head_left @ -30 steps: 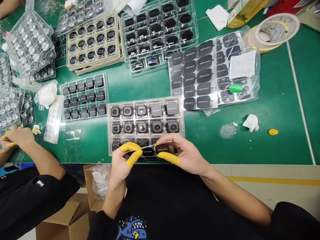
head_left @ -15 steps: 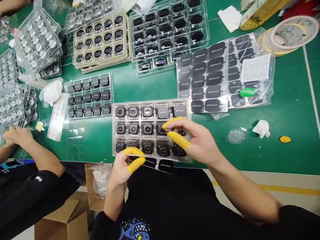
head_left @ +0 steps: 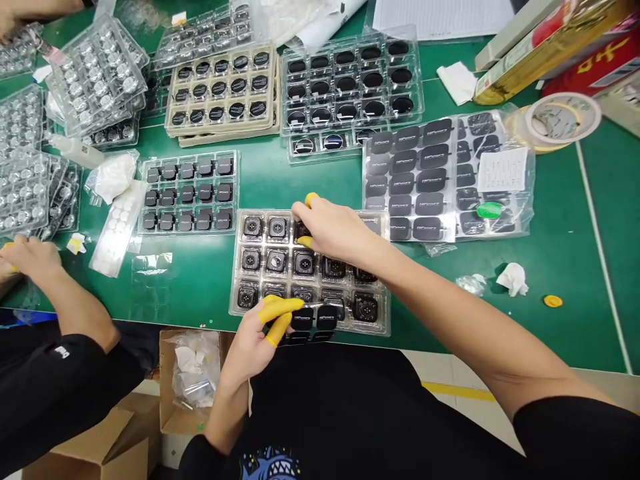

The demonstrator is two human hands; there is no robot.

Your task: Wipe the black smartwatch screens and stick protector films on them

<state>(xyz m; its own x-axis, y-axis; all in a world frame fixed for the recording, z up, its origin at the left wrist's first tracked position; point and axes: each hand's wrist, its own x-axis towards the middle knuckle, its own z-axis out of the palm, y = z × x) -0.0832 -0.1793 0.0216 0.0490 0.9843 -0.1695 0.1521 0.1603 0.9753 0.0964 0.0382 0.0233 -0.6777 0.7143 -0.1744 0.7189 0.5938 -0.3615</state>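
Note:
My left hand point(head_left: 260, 337), with yellow finger cots on thumb and forefinger, pinches a sheet of black labels point(head_left: 303, 319) over the near edge of a clear tray point(head_left: 234, 283). Square black modules point(head_left: 277, 261) with round centres sit in the tray's pockets. My right hand point(head_left: 327, 227), also in yellow finger cots, reaches down over the third pocket of the tray's far row. Its fingers are bent around that pocket, and whatever lies between them is hidden. The hand and forearm cover part of the tray's right side.
Label sheets point(head_left: 434, 157) in plastic lie at the right, near a tape roll point(head_left: 565, 121). A tray of black caps point(head_left: 187, 193) stands at the left. Beyond are trays of black discs point(head_left: 345, 83) and stacked clear trays point(head_left: 100, 73). A co-worker's hand point(head_left: 35, 257) is at far left.
My right hand has moved left and away from me, from the tray's right side to its far-row third pocket. The label sheet in my left hand now tilts up, showing more labels. The view has shifted.

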